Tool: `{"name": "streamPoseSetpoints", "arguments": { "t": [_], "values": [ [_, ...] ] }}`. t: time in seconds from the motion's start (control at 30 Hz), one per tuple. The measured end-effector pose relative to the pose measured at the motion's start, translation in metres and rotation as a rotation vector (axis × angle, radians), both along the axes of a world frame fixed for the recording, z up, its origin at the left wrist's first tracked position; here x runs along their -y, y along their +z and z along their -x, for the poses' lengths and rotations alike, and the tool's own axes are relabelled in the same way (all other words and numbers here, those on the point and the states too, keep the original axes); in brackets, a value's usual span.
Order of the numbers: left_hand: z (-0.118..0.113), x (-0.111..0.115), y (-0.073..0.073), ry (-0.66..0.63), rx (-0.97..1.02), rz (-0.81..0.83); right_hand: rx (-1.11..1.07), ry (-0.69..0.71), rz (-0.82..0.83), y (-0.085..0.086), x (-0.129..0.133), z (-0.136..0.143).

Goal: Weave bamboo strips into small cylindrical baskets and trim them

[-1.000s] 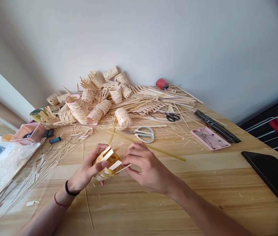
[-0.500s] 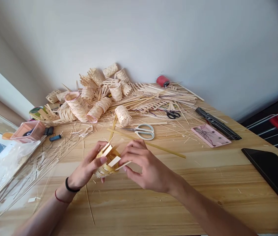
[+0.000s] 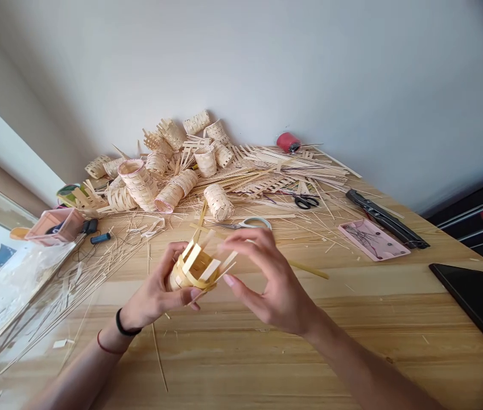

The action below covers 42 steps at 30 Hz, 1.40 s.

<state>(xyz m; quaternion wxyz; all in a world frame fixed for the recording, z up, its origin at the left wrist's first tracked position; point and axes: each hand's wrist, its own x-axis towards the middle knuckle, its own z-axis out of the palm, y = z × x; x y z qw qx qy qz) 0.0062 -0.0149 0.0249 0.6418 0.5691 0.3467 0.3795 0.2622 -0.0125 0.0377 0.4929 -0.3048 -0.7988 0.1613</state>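
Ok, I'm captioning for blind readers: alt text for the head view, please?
A person's left hand holds a woven basket with strips sticking up; the right hand is open beside it. Beyond lie pale-handled scissors and heaped baskets.

Free room is found over the pale wooden tabletop (image 3: 369, 307), between the right hand (image 3: 275, 279) and the flat black slab (image 3: 471, 304). The mouth of the small yellow-and-cream woven-strip basket (image 3: 185, 279) is ringed by upright pale strip ends (image 3: 210, 270); its left side is enclosed by the left hand (image 3: 151, 299). Farther off, low passage is hindered by pale-blue-handled metal scissors (image 3: 256, 220), partly hidden, and, toward the pale wall (image 3: 309, 74), is blocked by heaped pale woven cylinders (image 3: 139, 185).
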Motion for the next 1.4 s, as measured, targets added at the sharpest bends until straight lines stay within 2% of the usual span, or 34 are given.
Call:
{"name": "streamPoseSetpoints", "arguments": {
  "t": [0.1,0.33,0.43,0.57,0.73,0.93,1.1,1.27,1.4],
  "values": [
    [-0.006,0.0,0.002,0.114,-0.07,-0.099,-0.046,-0.098,-0.075,-0.001,0.002,0.001],
    [-0.009,0.0,-0.002,0.202,-0.144,-0.243,0.013,0.178,-0.084,-0.007,0.0,0.011],
    [-0.011,0.0,-0.007,0.208,-0.14,-0.319,-0.007,0.183,-0.098,-0.01,0.0,0.015],
    [-0.016,0.002,-0.016,0.262,-0.187,-0.395,-0.042,0.124,-0.09,-0.013,0.003,0.018],
    [-0.019,0.008,-0.018,0.343,-0.258,-0.427,-0.117,0.066,0.001,-0.013,0.009,0.024],
    [-0.019,0.012,-0.009,0.235,-0.158,-0.378,-0.171,0.013,0.143,-0.009,0.013,0.029],
    [-0.02,0.014,-0.016,0.296,-0.135,-0.348,-0.217,-0.007,0.261,-0.007,0.014,0.028],
    [-0.021,0.015,-0.024,0.309,-0.178,-0.438,-0.274,0.007,0.402,-0.009,0.014,0.029],
    [-0.021,0.016,-0.023,0.314,-0.251,-0.564,-0.269,-0.007,0.429,-0.008,0.013,0.028]
  ]
}}
